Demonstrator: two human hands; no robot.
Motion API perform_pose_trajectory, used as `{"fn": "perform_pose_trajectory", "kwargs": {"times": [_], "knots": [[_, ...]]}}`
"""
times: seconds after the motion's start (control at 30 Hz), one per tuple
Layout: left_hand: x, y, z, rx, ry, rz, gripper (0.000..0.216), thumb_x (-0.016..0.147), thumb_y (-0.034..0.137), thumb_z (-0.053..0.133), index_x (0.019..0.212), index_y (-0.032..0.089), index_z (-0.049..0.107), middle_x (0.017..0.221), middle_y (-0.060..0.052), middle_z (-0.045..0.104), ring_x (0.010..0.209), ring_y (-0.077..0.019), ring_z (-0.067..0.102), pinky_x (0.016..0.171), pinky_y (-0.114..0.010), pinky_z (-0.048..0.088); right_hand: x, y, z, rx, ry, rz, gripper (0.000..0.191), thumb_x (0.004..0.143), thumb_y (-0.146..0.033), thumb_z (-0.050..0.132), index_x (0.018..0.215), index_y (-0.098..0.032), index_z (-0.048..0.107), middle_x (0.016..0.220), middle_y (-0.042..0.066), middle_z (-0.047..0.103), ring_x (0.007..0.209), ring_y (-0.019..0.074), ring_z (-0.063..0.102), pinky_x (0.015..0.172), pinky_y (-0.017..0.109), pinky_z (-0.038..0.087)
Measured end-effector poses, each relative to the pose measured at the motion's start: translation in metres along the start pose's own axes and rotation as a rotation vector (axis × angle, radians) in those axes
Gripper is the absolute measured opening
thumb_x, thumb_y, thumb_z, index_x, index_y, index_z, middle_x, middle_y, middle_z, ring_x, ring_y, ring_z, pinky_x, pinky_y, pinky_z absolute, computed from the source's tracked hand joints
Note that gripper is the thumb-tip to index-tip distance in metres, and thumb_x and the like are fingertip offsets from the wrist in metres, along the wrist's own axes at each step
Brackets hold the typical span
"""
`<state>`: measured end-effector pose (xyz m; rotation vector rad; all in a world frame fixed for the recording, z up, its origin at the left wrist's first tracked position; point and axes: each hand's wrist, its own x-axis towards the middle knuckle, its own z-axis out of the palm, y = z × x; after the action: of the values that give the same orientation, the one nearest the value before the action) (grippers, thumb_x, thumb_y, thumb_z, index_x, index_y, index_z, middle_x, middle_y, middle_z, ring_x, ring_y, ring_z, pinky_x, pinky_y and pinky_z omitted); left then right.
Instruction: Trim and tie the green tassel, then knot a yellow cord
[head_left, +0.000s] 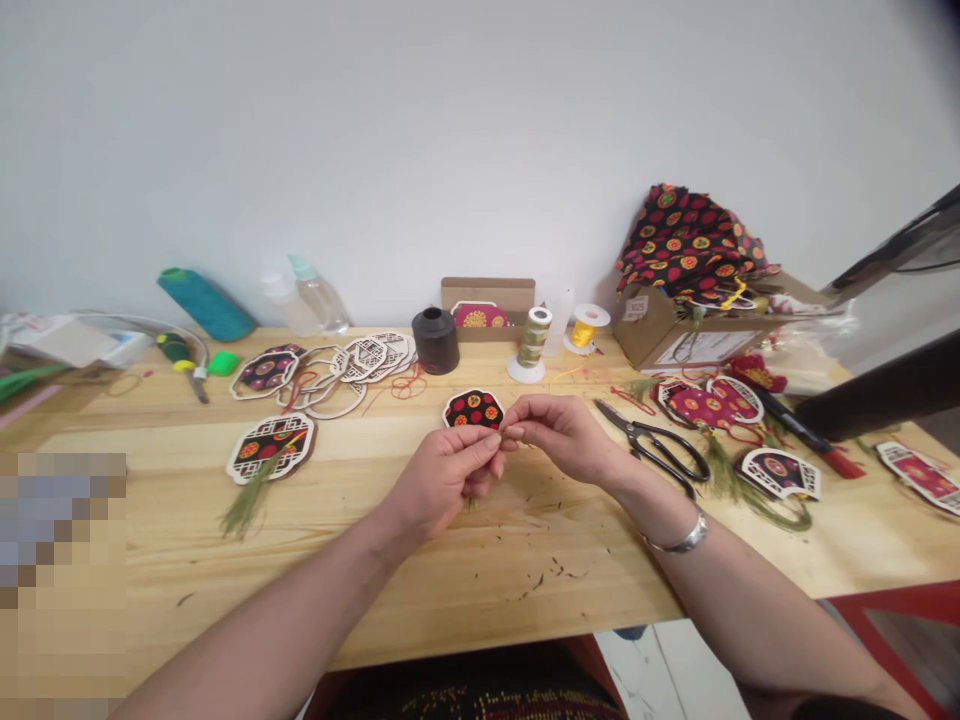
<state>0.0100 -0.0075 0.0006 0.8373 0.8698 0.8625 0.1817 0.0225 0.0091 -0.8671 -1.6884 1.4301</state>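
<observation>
Over the middle of the table, my left hand [454,475] and my right hand [559,435] meet with fingertips pinched together. A green tassel [471,504] seems to be in the left hand; only a few strands show below its fingers. The right thumb and forefinger pinch a tiny bit of olive-green thread [504,434], mostly hidden by the fingers. Just behind the hands lies a wooden-edged ornament [472,409] with black, red-patterned fabric, partly covered by them. Black-handled scissors [660,445] lie right of my right hand.
A finished-looking ornament with a tassel [271,448] lies left; several pale wooden frames [371,358] are behind it. A green thread spool [535,340], yellow spool [585,328] and black cone [436,340] stand at the back. A fabric-topped cardboard box [660,335] and black post [862,400] are right.
</observation>
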Motion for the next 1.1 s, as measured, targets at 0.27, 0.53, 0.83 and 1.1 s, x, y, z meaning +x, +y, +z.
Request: {"fn": "perform_pose_trajectory", "kwargs": {"times": [0.27,0.53,0.83,1.1], "knots": [[-0.0007,0.0025,0.0007,-0.012,0.017,0.021,0.017,0.074,0.028,0.068,0.069,0.012,0.065,0.06,0.0,0.056,0.044,-0.0023,0.03,0.042,-0.019,0.018,0.0002,-0.0008,-0.0031,-0.059,-0.023,0.011,0.022,0.084,-0.032,0.057,0.086,-0.014,0.068,0.076,0.004,0.067,0.07,0.0114,0.059,0.068,0.027,0.047],[0.0006,0.0002,0.0008,0.135,0.067,0.099,0.013,0.074,0.024,0.066,0.078,0.012,0.068,0.064,-0.002,0.064,0.045,-0.0043,0.04,0.045,-0.02,0.031,-0.0002,0.0023,-0.0045,-0.156,0.042,-0.038,0.012,0.078,-0.023,0.065,0.085,-0.016,0.072,0.08,0.004,0.07,0.073,0.0127,0.063,0.068,0.026,0.049],[-0.0012,0.0053,0.0019,0.326,0.165,0.097,0.011,0.072,0.023,0.065,0.07,0.012,0.067,0.061,-0.002,0.066,0.041,-0.0045,0.041,0.042,-0.02,0.032,-0.0009,0.0045,-0.0041,-0.478,0.07,-0.252,0.013,0.083,-0.014,0.059,0.084,-0.016,0.071,0.076,0.004,0.068,0.07,0.0118,0.062,0.065,0.024,0.048],[0.001,0.0019,0.0017,0.144,0.154,0.055,0.032,0.08,0.042,0.058,0.075,0.011,0.066,0.066,-0.008,0.068,0.045,-0.01,0.052,0.044,-0.023,0.038,-0.0021,0.0007,-0.0033,-0.542,0.056,-0.33,0.013,0.084,-0.011,0.056,0.083,-0.015,0.069,0.075,0.003,0.068,0.069,0.0107,0.061,0.065,0.022,0.047]]}}
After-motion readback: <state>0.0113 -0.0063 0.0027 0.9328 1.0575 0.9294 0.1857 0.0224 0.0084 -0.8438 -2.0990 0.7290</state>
